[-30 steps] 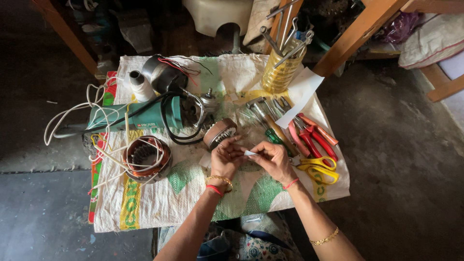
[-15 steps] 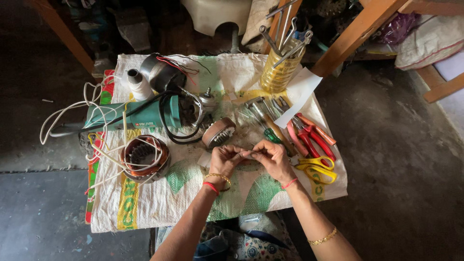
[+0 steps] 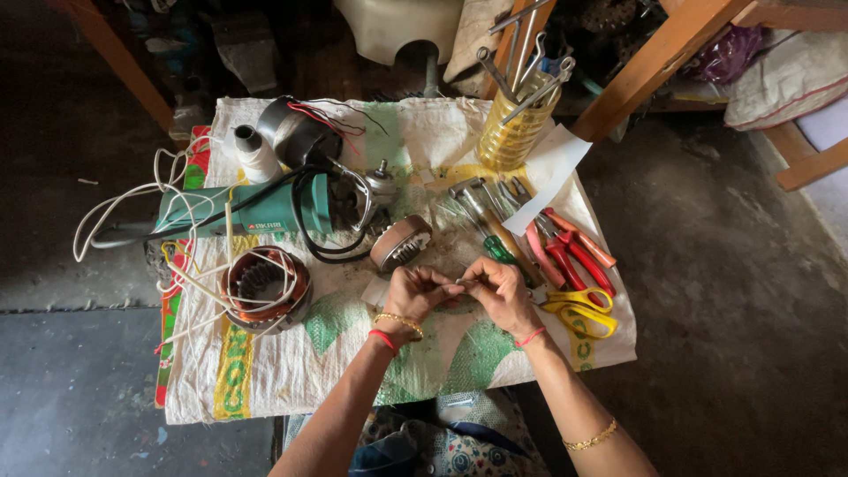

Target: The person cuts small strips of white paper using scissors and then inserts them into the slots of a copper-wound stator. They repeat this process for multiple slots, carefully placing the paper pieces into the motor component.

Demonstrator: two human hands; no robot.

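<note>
Both hands meet over the woven sack cloth [image 3: 291, 371], just below the small round rotor part [image 3: 400, 242]: the left hand [image 3: 415, 296] and right hand [image 3: 499, 291] pinch a thin pale sliver [image 3: 466, 281] between their fingertips. It is too small to identify. Keeping the pinch light and both wrists steady probably suits it best. Right of the rotor part lie red pliers [image 3: 570, 252]; left, a copper-wound stator [image 3: 263, 287].

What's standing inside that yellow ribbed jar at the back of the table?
The yellow ribbed jar holds several metal hand tools, spanners and rod-like shafts, sticking out above the rim. Their lower ends are hidden within the jar, so an exact count is not possible.
</note>
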